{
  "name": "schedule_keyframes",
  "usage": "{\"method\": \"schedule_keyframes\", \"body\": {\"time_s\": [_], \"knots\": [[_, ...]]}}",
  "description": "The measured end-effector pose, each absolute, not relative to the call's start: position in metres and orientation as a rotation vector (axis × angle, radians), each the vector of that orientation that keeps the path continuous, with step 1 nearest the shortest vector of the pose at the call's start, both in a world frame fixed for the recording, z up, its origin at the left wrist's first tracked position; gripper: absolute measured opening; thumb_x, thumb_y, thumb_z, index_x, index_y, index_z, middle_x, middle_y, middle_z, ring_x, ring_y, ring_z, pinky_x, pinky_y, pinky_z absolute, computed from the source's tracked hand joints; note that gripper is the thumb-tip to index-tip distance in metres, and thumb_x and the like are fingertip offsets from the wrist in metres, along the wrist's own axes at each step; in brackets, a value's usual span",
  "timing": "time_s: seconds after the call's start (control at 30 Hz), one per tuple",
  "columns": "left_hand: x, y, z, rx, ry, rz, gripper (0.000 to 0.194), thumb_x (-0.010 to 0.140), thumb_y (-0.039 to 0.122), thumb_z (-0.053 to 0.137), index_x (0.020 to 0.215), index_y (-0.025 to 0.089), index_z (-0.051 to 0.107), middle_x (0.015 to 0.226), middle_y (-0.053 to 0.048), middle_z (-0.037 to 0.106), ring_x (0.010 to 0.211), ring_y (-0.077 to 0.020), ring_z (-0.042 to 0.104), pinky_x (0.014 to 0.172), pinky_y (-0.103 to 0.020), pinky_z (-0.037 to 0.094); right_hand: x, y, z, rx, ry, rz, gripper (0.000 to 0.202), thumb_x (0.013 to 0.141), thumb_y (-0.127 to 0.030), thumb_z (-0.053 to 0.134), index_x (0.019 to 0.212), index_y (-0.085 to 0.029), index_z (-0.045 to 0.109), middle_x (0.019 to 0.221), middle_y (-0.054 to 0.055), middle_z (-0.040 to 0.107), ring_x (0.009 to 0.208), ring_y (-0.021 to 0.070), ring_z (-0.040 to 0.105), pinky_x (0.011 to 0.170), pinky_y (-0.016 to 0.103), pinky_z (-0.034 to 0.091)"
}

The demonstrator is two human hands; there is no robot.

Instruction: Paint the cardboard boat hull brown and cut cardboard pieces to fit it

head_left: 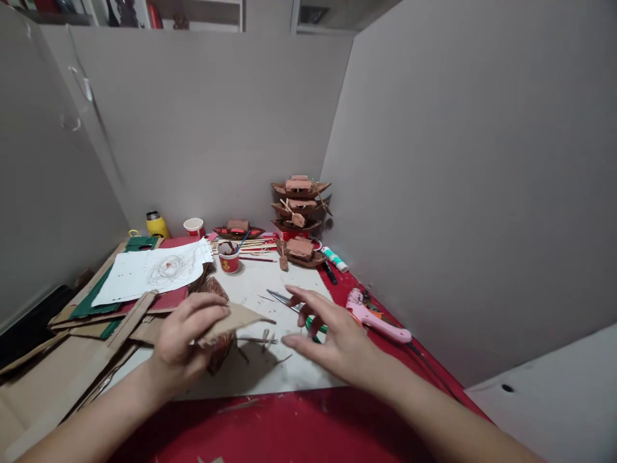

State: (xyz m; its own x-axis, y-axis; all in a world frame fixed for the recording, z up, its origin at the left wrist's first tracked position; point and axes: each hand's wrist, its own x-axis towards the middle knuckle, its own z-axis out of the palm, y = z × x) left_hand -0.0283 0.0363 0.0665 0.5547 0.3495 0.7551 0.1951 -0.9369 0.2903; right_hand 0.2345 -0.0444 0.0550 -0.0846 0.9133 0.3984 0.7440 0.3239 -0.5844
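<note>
My left hand point(186, 331) is closed on a tan piece of cardboard point(238, 319) that tapers to a point on the right. Under it lies a brown painted piece point(219, 354), mostly covered by the hand and the cardboard. Across from it, my right hand point(332, 331) has its thumb and fingers spread, with nothing visible between them. Scissors with green handles point(315, 328) rest on the white sheet point(289, 373), partly hidden behind the right fingers. Several small scraps point(266, 341) are scattered between the two hands.
At the back, brown model boats point(299, 206) stand stacked beside a red paper cup point(228, 258) holding a brush. A pink glue gun point(380, 321) lies right, its cord trailing forward. Cardboard sheets point(53, 379) and a scribbled paper point(144, 273) cover the left. Grey panels point(463, 167) enclose the table.
</note>
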Motion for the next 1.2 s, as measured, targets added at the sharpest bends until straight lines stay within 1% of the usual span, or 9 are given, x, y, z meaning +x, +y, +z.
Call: {"method": "schedule_keyframes", "body": {"time_s": [0.1,0.2,0.27,0.4,0.67,0.97,1.03,1.13,1.2], "knots": [[-0.020,0.031,0.062,2.739,0.291,1.179,0.040,0.085,0.007,0.050,0.122,0.019,0.058,0.118,-0.016,0.064,0.108,-0.0237,0.061,0.093,-0.037,0.052,0.214,-0.042,0.056,-1.231,-2.012,0.232,0.032,0.087,-0.018,0.055,0.119,-0.019,0.061,0.098,0.009,0.069,0.081,0.0188,0.064,0.073,0.031,0.051],[-0.029,0.032,0.059,2.748,0.410,1.123,0.048,0.086,0.007,0.049,0.133,0.018,0.049,0.130,-0.017,0.060,0.122,-0.0249,0.056,0.100,-0.039,0.048,0.217,-0.037,0.050,-1.232,-1.994,0.201,0.026,0.086,-0.009,0.048,0.098,-0.018,0.069,0.086,0.008,0.071,0.080,0.0192,0.066,0.073,0.030,0.051],[-0.045,0.038,0.056,2.767,0.626,1.090,0.051,0.085,0.004,0.047,0.134,0.019,0.047,0.130,-0.015,0.061,0.123,-0.0247,0.055,0.103,-0.040,0.047,0.229,-0.036,0.045,-1.297,-1.848,0.280,0.026,0.084,-0.010,0.049,0.099,-0.018,0.069,0.088,0.007,0.073,0.080,0.0191,0.067,0.074,0.031,0.053],[-0.078,0.052,0.043,2.962,1.005,0.735,0.039,0.083,0.002,0.041,0.111,0.018,0.064,0.120,-0.014,0.067,0.100,-0.0247,0.068,0.082,-0.036,0.055,0.250,-0.040,0.038,-1.381,-1.485,0.510,0.019,0.082,-0.025,0.058,0.097,-0.016,0.066,0.084,0.006,0.072,0.073,0.0206,0.068,0.065,0.031,0.055],[-0.070,0.054,0.028,3.122,0.900,0.498,0.024,0.088,0.007,0.048,0.090,0.019,0.069,0.113,-0.014,0.068,0.091,-0.0222,0.069,0.075,-0.030,0.055,0.255,-0.056,0.041,-1.340,-1.579,0.525,0.030,0.090,-0.045,0.055,0.084,-0.017,0.064,0.075,0.005,0.065,0.068,0.0181,0.060,0.060,0.027,0.049],[-0.005,0.012,0.025,3.152,0.628,0.471,0.020,0.089,0.008,0.049,0.086,0.018,0.066,0.093,-0.009,0.069,0.077,-0.0200,0.065,0.064,-0.028,0.052,0.260,-0.058,0.042,-1.282,-1.418,0.558,0.021,0.084,-0.037,0.063,0.086,-0.017,0.066,0.080,0.005,0.065,0.077,0.0208,0.062,0.071,0.033,0.052],[0.015,-0.003,0.024,3.123,0.597,0.474,0.019,0.090,0.009,0.048,0.087,0.017,0.065,0.094,-0.010,0.069,0.081,-0.0220,0.066,0.067,-0.030,0.053,0.254,-0.056,0.042,-1.264,-1.400,0.616,0.017,0.083,-0.034,0.062,0.085,-0.017,0.062,0.077,0.003,0.065,0.075,0.0194,0.062,0.070,0.032,0.053],[0.027,-0.018,0.029,2.949,0.484,0.547,0.024,0.090,0.012,0.047,0.108,0.017,0.062,0.109,-0.013,0.068,0.097,-0.0244,0.065,0.080,-0.034,0.053,0.247,-0.056,0.046,-1.294,-1.545,0.542,0.013,0.087,-0.029,0.055,0.081,-0.018,0.059,0.072,0.001,0.062,0.068,0.0164,0.058,0.063,0.027,0.050],[0.023,-0.021,0.039,2.596,0.481,0.728,0.023,0.091,0.016,0.046,0.108,0.017,0.062,0.103,-0.012,0.070,0.093,-0.0222,0.065,0.081,-0.032,0.052,0.247,-0.056,0.048,-1.317,-1.665,0.453,0.013,0.088,-0.027,0.052,0.080,-0.018,0.058,0.071,0.001,0.062,0.067,0.0157,0.058,0.061,0.026,0.048]]}}
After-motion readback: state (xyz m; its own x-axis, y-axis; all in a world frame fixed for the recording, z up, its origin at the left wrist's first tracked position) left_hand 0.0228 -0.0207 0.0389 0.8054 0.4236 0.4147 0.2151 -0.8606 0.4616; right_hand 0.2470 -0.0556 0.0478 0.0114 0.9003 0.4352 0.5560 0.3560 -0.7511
